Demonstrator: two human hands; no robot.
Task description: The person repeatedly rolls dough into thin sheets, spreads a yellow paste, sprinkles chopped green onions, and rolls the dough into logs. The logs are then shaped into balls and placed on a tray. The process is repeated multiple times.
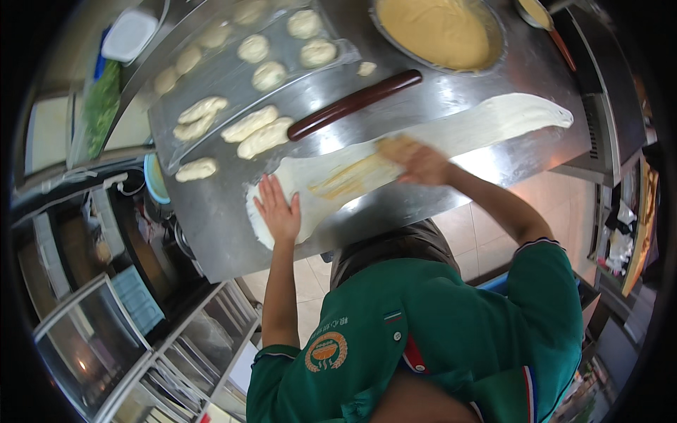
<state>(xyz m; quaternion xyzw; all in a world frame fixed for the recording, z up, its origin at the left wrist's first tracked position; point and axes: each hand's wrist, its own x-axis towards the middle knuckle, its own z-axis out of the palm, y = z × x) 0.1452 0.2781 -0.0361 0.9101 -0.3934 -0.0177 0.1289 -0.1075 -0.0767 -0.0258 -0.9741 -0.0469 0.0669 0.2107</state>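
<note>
A long, thin sheet of pale dough [493, 127] stretches across the steel table, from the left middle to the far right. My left hand [277, 208] lies flat on its left end, fingers spread. Over the middle of the sheet is my right hand [429, 165], smeared by motion. Yellow-tan paste is at its fingers, and I cannot make out whether it grips anything. Streaks of yellow paste [349, 178] run along the dough between my hands. Just beyond the sheet rests a dark brown rolling pin [356, 104], tilted up to the right.
A big metal bowl [505, 53] of yellow paste stands at the far side. Round dough balls [269, 75] sit on a film-covered tray at the back left. Dough logs [265, 137] lie left of the rolling pin. A brown-handled ladle [562, 51] is at the far right.
</note>
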